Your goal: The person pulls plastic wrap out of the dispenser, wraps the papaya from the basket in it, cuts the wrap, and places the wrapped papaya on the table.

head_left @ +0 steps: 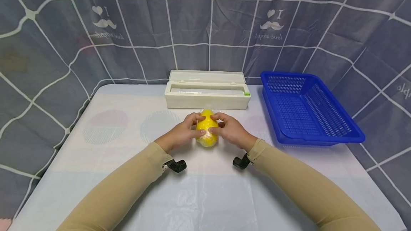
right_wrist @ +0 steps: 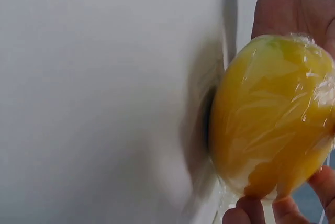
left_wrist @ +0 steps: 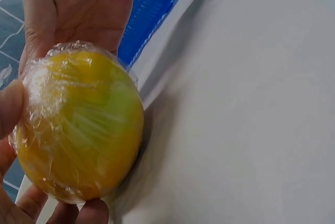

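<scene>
A yellow oval fruit [head_left: 207, 128], greenish on one patch, is wrapped in shiny, wrinkled cling film and held between both hands above the white table, near its middle. My left hand [head_left: 183, 131] grips it from the left, thumb on the near face and fingers round the far side. From the right, my right hand [head_left: 233, 129] holds it the same way. Film bunches up along one side of the fruit [left_wrist: 78, 124] in the left wrist view. In the right wrist view the film lies smoother over the fruit [right_wrist: 267, 124], with fingertips at its lower end.
Just beyond the hands stands a white cling film dispenser [head_left: 205, 101], its lid raised and a green slider [head_left: 247, 94] at its right end. A blue plastic basket [head_left: 279, 117] is at the right of the table [head_left: 160, 195]. Behind hangs a grey checked curtain [head_left: 189, 20].
</scene>
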The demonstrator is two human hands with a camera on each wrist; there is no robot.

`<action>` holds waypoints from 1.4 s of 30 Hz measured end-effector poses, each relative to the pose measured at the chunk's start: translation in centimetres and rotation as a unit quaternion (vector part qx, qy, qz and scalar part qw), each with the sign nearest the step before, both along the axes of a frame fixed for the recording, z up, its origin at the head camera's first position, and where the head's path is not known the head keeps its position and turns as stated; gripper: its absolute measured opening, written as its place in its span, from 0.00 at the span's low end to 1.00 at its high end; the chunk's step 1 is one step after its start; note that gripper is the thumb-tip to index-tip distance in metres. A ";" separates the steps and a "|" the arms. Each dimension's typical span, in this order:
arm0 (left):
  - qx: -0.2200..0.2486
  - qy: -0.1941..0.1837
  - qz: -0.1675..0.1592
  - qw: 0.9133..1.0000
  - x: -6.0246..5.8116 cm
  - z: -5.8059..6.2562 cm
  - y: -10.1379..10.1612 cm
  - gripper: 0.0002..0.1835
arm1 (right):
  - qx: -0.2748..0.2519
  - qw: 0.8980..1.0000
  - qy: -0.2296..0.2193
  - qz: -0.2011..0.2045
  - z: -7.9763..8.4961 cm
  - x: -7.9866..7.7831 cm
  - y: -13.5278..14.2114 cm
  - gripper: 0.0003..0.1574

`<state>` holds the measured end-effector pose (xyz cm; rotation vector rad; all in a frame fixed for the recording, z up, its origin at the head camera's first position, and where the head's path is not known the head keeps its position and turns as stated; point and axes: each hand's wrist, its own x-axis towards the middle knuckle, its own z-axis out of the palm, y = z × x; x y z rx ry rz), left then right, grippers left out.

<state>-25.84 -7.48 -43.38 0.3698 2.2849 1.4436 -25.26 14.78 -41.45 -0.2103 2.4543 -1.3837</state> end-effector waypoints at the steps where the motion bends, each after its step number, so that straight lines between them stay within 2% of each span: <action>1: 0.003 0.002 -0.001 1.000 0.0 0.0 0.0 0.28 | 0.003 1.000 0.006 0.011 0.0 0.0 0.1 0.28; 6: 0.003 0.009 -0.004 1.000 0.0 -0.1 -0.1 0.26 | 0.017 0.997 0.029 0.072 -0.1 -0.2 1.1 0.33; 9: -0.002 0.014 -0.009 1.000 -0.1 -0.1 -0.3 0.25 | 0.020 0.995 0.033 0.091 0.0 -0.3 1.4 0.39; 17: 0.043 0.015 -0.041 0.998 -1.0 -0.1 -1.6 0.24 | 0.018 0.995 0.027 0.089 0.2 -0.4 1.3 0.44; 24: 0.022 0.042 -0.051 0.998 -1.1 -0.1 -1.7 0.23 | 0.034 0.994 0.041 0.090 0.0 -0.6 1.5 0.34; 29: 0.018 0.039 -0.062 0.997 -0.9 0.2 -1.9 0.25 | 0.028 0.996 0.039 0.074 0.0 -0.5 1.2 0.32; 35: 0.020 0.048 -0.042 0.998 -0.8 -0.1 -1.3 0.24 | 0.006 0.998 0.026 0.052 0.0 -0.3 1.1 0.35; 42: 0.014 0.050 -0.001 0.999 -0.3 0.1 -0.4 0.17 | 0.012 0.998 0.029 0.058 -0.1 -0.2 1.2 0.36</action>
